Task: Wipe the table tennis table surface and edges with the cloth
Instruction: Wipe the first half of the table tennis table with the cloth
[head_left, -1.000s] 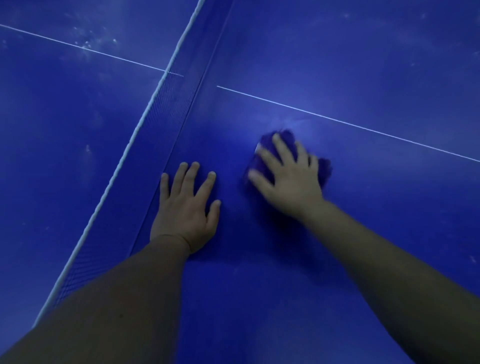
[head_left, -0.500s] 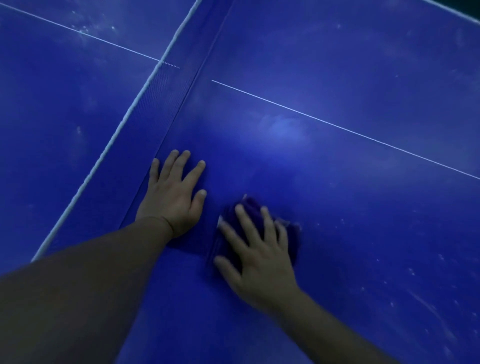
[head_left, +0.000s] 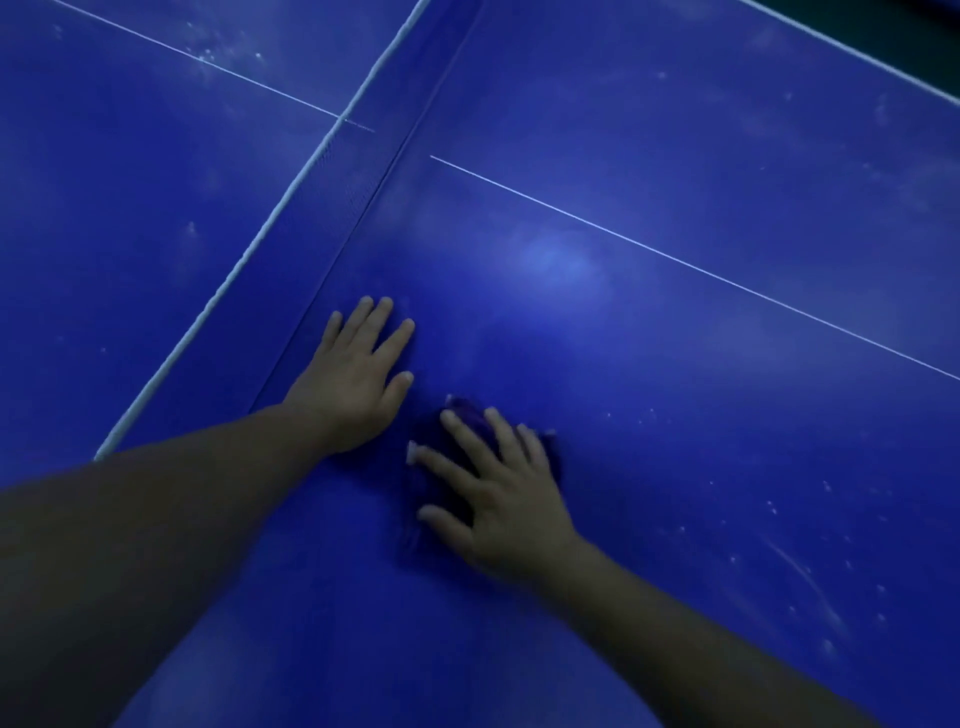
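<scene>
**Dust left beside the cloth**

While the right hand (head_left: 498, 499) presses spread fingers flat on the dark, bunched cloth (head_left: 540, 447), the soft wad could slip or skip the specks to its right. Beyond, the left hand (head_left: 353, 379) lies splayed and empty on the smooth blue table (head_left: 675, 364), touching the mesh net (head_left: 332, 208).

The blue surface (head_left: 675, 156) fills the view, crossed by a thin white centre line (head_left: 675, 262) and split by the net (head_left: 332, 171), which runs from near left to far centre. The left hand (head_left: 358, 382) lies flat, fingers spread, just beside the net's base. To its right and nearer, the right hand (head_left: 498, 499) presses with straight fingers on a dark cloth (head_left: 467, 421). Pale specks dot the surface at near right.
</scene>
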